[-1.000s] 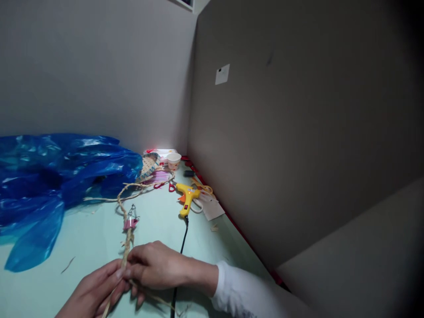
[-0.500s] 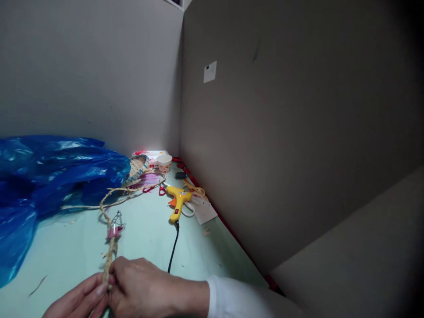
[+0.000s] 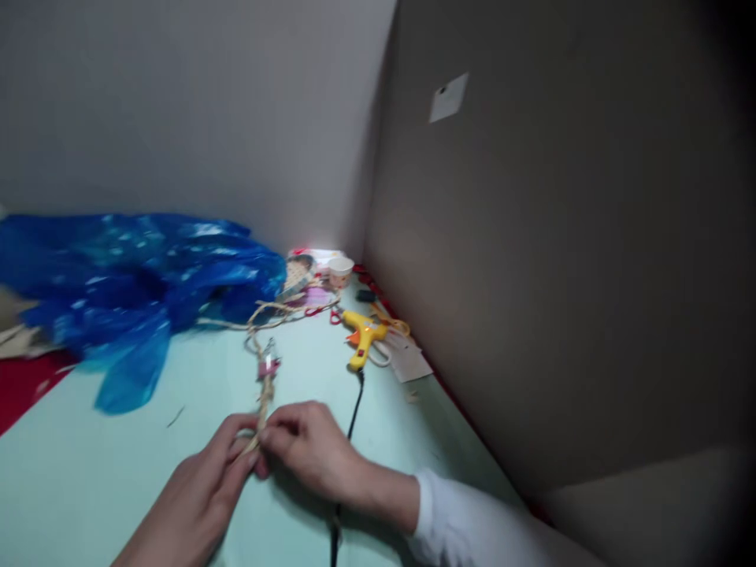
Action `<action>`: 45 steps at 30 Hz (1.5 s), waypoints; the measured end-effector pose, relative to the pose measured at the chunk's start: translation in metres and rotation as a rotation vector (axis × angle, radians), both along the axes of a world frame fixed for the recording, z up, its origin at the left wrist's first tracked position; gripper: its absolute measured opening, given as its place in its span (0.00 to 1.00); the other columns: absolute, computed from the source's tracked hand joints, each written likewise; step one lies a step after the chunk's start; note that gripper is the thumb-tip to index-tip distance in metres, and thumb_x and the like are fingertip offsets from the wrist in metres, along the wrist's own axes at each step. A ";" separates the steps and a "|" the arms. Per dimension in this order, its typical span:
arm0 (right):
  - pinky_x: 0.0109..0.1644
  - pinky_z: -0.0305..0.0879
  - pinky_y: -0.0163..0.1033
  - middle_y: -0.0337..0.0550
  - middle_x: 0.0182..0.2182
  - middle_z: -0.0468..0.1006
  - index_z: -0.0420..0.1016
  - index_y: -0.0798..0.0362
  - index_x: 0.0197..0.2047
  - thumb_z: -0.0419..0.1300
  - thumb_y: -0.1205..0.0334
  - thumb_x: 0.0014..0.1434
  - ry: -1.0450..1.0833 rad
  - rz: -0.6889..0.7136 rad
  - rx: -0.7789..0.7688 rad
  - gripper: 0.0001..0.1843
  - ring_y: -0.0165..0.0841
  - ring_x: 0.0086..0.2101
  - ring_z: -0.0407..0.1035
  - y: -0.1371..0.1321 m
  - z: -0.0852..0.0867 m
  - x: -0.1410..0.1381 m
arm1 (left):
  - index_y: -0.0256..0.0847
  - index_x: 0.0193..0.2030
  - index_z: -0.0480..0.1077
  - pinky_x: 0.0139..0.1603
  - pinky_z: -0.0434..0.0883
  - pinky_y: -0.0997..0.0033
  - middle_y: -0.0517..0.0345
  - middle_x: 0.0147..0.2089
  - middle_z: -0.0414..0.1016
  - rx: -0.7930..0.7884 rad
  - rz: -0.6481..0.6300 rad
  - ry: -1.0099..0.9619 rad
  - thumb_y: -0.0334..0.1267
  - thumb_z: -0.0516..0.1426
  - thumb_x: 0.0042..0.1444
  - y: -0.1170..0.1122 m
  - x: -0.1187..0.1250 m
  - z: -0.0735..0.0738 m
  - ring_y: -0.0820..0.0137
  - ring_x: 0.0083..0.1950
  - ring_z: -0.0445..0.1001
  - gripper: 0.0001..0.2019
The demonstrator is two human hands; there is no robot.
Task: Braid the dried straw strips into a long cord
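Observation:
A tan twisted cord (image 3: 267,390) runs down the table, and both my hands pinch its near end. My left hand (image 3: 216,480) grips the end from the left, thumb and fingers closed on it. From the right, my right hand (image 3: 313,445) pinches the cord just beside the left fingertips. Beyond my fingers a pink binder clip (image 3: 268,367) with wire handles is clamped on the cord. Past the clip the cord loops toward the back of the table. The exact end between my fingers is partly hidden and blurred.
A yellow glue gun (image 3: 365,337) lies right of the clip, its black cable (image 3: 356,413) passing under my right arm. A blue plastic bag (image 3: 142,276) spreads across the back left. A paper cup (image 3: 340,272) and woven piece (image 3: 298,276) stand behind. A grey partition (image 3: 531,260) borders the right.
The view has swung left and tilted, so everything sits further right and more of the bag shows. Both hands still hold the cord; more of my left hand is visible.

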State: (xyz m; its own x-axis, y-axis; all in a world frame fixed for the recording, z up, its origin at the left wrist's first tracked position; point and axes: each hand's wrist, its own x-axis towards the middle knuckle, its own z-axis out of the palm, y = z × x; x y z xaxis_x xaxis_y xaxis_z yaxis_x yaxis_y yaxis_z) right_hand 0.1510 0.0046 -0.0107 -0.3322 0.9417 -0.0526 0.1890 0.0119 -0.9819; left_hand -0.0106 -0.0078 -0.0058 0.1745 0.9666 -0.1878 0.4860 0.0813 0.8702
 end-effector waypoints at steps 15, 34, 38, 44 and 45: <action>0.32 0.56 0.31 0.38 0.21 0.73 0.78 0.58 0.27 0.55 0.63 0.59 -0.077 -0.051 0.142 0.14 0.26 0.24 0.60 -0.001 0.004 0.003 | 0.41 0.27 0.70 0.24 0.58 0.74 0.63 0.22 0.71 0.085 -0.101 0.176 0.44 0.50 0.59 -0.008 -0.002 0.032 0.73 0.20 0.64 0.14; 0.25 0.45 0.31 0.33 0.17 0.64 0.78 0.61 0.31 0.59 0.58 0.56 0.191 0.048 -0.126 0.13 0.22 0.20 0.47 -0.002 0.012 0.004 | 0.40 0.33 0.70 0.40 0.62 0.69 0.57 0.33 0.73 0.305 -0.038 0.128 0.45 0.51 0.59 0.010 -0.011 0.026 0.67 0.36 0.69 0.12; 0.28 0.50 0.31 0.36 0.22 0.69 0.76 0.60 0.36 0.57 0.59 0.57 0.201 0.106 -0.119 0.12 0.24 0.23 0.55 -0.002 0.011 0.005 | 0.40 0.36 0.64 0.25 0.55 0.76 0.65 0.26 0.61 -0.229 -0.235 -0.390 0.46 0.54 0.58 0.014 -0.005 0.015 0.77 0.24 0.58 0.11; 0.26 0.46 0.30 0.32 0.21 0.63 0.70 0.59 0.35 0.56 0.63 0.58 0.113 0.074 -0.120 0.07 0.23 0.22 0.51 -0.001 0.009 0.006 | 0.41 0.32 0.60 0.19 0.41 0.75 0.70 0.21 0.50 -0.307 -0.089 -0.444 0.46 0.55 0.58 0.002 0.006 0.011 0.79 0.21 0.44 0.12; 0.26 0.47 0.30 0.32 0.21 0.62 0.69 0.59 0.35 0.55 0.65 0.58 0.102 0.072 -0.122 0.05 0.23 0.22 0.51 -0.001 0.010 0.006 | 0.41 0.32 0.61 0.19 0.41 0.75 0.70 0.21 0.50 -0.311 -0.093 -0.441 0.46 0.54 0.58 0.001 0.006 0.012 0.78 0.21 0.43 0.11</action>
State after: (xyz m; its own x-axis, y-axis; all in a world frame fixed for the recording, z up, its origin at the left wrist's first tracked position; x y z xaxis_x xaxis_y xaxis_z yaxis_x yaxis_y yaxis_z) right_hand 0.1568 0.0032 -0.0011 -0.4080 0.9039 -0.1281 0.0917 -0.0991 -0.9908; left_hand -0.0050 -0.0064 0.0058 0.3835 0.8537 -0.3523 0.0979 0.3417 0.9347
